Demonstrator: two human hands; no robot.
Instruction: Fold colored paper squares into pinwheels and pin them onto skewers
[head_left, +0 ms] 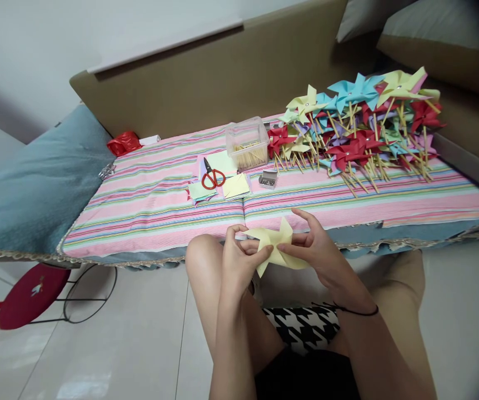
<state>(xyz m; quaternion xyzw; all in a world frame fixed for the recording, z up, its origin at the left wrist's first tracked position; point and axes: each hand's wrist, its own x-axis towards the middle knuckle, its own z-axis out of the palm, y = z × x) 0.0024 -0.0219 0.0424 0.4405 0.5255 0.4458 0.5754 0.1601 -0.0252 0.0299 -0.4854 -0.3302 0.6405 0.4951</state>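
A pale yellow paper pinwheel (281,236) is between my two hands, above my lap, with its folded points sticking out. My left hand (242,255) pinches it on the left, the thumb lying near its centre. From the other side my right hand (308,244) grips it with the thumb on the paper, one finger raised away. No stick shows on this pinwheel. Beyond my hands on the striped cloth (160,211) lie red-handled scissors (213,176), stacked yellow paper squares (236,186) and a small box of metal fasteners (268,179).
A clear plastic box (247,143) holds thin wooden sticks. Many finished pinwheels (350,153) on sticks are heaped at the right. A red plastic bag (123,144) lies at the far left, near a blue cushion (39,183). A dark red round stool (34,295) stands on the floor.
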